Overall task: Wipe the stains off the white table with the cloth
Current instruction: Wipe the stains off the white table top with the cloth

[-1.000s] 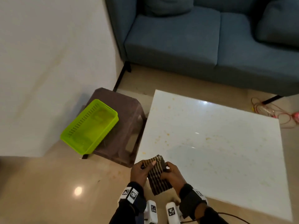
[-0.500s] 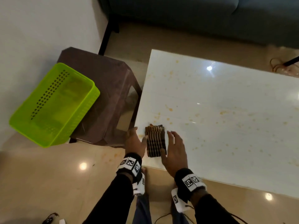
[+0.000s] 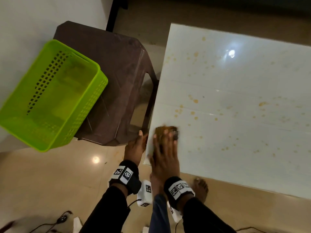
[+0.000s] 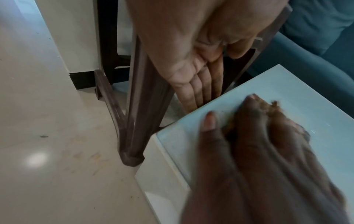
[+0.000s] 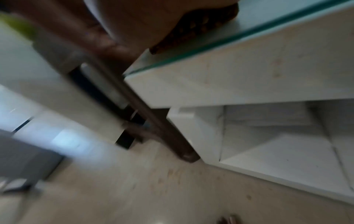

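At the table's [image 3: 235, 91] near-left corner the cloth [image 3: 165, 130] lies under my right hand [image 3: 165, 152], fingers flat. My left hand [image 3: 135, 147] rests open against the left edge beside it. Stains [image 3: 195, 100] spread rightward; stool [image 3: 121, 78] and basket [image 3: 50, 95] stand left.
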### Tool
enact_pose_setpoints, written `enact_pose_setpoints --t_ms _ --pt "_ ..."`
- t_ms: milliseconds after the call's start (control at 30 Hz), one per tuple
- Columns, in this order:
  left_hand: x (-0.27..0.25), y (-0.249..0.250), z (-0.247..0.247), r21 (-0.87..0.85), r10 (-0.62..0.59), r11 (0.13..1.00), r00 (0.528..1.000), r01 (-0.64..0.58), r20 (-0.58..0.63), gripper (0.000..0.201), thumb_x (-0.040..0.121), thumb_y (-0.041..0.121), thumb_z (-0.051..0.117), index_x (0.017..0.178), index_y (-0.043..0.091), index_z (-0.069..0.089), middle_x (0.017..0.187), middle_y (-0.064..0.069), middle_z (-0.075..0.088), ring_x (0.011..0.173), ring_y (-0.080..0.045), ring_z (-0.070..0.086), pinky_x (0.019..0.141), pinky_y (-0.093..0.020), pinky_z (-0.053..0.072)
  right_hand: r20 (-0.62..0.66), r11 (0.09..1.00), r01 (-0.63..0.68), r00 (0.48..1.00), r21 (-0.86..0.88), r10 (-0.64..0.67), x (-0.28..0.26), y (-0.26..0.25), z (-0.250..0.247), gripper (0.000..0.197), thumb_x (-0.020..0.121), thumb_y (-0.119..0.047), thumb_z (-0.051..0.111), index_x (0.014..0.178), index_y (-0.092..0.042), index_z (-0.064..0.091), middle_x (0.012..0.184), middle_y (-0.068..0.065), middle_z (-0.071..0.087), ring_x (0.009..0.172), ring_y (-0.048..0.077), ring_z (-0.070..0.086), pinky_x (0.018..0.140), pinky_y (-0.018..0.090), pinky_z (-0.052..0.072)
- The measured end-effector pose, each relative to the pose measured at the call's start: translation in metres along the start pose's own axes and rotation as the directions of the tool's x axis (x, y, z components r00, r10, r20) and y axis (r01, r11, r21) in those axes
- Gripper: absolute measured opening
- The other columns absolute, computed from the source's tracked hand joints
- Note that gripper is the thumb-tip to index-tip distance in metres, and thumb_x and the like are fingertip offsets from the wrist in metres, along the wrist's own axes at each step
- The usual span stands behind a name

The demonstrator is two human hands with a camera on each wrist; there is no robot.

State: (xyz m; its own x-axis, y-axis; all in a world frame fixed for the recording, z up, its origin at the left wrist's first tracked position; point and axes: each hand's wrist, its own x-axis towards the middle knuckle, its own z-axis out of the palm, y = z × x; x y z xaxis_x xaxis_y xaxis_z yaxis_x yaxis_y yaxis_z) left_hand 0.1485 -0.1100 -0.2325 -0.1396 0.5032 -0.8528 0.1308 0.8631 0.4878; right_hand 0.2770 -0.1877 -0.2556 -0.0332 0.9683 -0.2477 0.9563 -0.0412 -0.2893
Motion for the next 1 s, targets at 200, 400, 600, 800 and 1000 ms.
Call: enact_pose_setpoints --t_ms 200,400,600,800,1000 --pt "-0.017 0.039 0.003 -0.193 -0.076 0.976 0.989 0.100 0.131 0.062 0.107 0.048 0.030 0.136 0.000 0.058 0.130 -0.010 0.064 0.130 -0.026 0.056 0.093 -0.029 0.048 0.057 0.977 0.196 0.980 -0.085 -0.192 0.021 0.008 -0.009 0.077 0.107 -0.051 0.037 0.168 -0.008 0.014 0.176 0.017 0.001 0.163 0.036 0.011 0.131 0.050 0.012" --pt "-0.006 0.026 -0.008 -0.203 -0.089 0.973 0.989 0.111 0.119 0.089 0.089 0.078 0.031 0.134 0.009 0.065 0.132 -0.010 0.069 0.114 -0.019 0.069 0.092 -0.029 0.053 -0.022 0.998 -0.051 0.999 -0.044 0.050 0.150 0.026 -0.054 0.073 0.110 -0.054 0.021 0.169 -0.014 0.004 0.176 0.018 -0.002 0.163 0.037 -0.002 0.132 0.054 0.009" --pt "-0.011 0.034 -0.014 -0.285 -0.135 0.943 0.980 0.171 0.144 0.096 0.085 0.085 0.027 0.125 0.008 0.068 0.127 -0.013 0.070 0.121 -0.026 0.065 0.113 -0.044 0.044 0.030 0.990 0.101 0.995 -0.094 -0.099 0.009 -0.014 0.001 0.078 0.107 -0.048 0.041 0.168 -0.011 0.010 0.176 0.018 -0.001 0.163 0.037 0.004 0.130 0.055 0.013" --pt "-0.005 0.035 -0.011 -0.226 -0.165 0.954 0.975 0.196 0.150 0.088 0.091 0.079 0.025 0.124 0.010 0.069 0.128 -0.013 0.070 0.122 -0.026 0.064 0.112 -0.042 0.044 0.069 0.972 0.203 0.978 -0.120 -0.196 -0.016 -0.013 0.008 0.073 0.108 -0.048 0.039 0.168 -0.012 0.017 0.176 0.018 0.003 0.163 0.037 0.012 0.129 0.052 0.016" --pt "-0.007 0.029 -0.010 -0.361 -0.148 0.910 0.973 0.203 0.175 0.093 0.091 0.079 0.028 0.134 0.003 0.061 0.133 -0.013 0.066 0.126 -0.026 0.061 0.116 -0.041 0.041 -0.016 0.997 0.013 1.000 -0.082 -0.014 0.135 0.021 -0.048 0.073 0.109 -0.051 0.023 0.168 -0.011 0.010 0.175 0.022 0.007 0.163 0.039 0.007 0.131 0.056 0.014"
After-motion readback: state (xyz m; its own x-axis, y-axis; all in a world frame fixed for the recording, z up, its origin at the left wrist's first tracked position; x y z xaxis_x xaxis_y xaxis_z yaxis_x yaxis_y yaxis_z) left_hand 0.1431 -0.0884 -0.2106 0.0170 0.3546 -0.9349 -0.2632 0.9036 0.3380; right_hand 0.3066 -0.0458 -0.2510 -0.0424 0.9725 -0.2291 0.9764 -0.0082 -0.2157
